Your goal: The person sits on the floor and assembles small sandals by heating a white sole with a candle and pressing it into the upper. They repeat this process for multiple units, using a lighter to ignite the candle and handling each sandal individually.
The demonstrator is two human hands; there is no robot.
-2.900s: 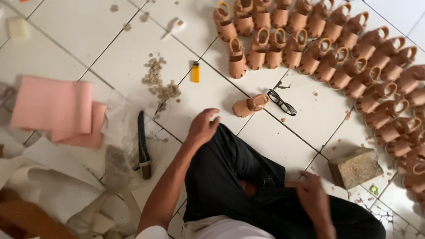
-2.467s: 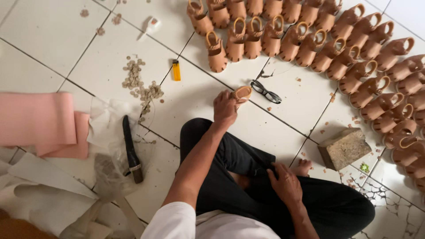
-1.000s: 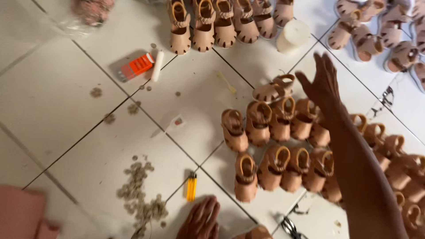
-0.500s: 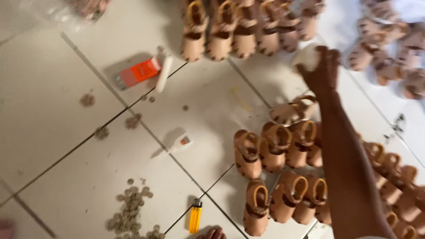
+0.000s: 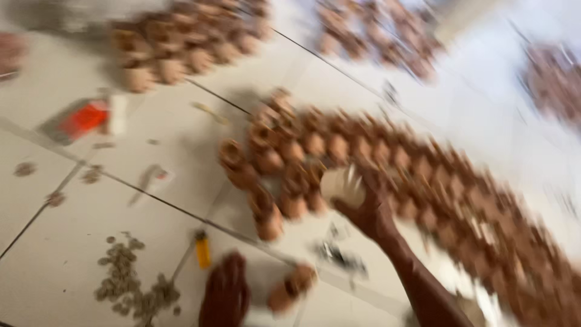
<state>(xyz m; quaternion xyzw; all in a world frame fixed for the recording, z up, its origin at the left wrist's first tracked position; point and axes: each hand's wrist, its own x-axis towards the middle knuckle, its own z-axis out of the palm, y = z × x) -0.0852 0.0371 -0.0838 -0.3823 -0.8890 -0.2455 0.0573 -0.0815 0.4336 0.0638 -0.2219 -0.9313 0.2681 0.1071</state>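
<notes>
The whole view is motion-blurred. My right hand [image 5: 369,212] is stretched out over the rows of small tan sandals [image 5: 375,157] and grips a white round container [image 5: 342,184]. My left hand [image 5: 225,297] lies flat on the tiled floor at the bottom edge, fingers spread, holding nothing. A single tan sandal [image 5: 290,287] lies just to its right, and I cannot tell whether they touch.
A yellow lighter [image 5: 203,250] lies above my left hand and a black-framed object [image 5: 339,254] below my right. A pile of small scraps [image 5: 130,284] is at lower left. An orange-red box [image 5: 82,118] is at left. More sandal rows [image 5: 181,45] fill the back.
My right hand reached to the white container at the far row, closed on it and drew it back toward me over the sandals. The camera swung down and right.
</notes>
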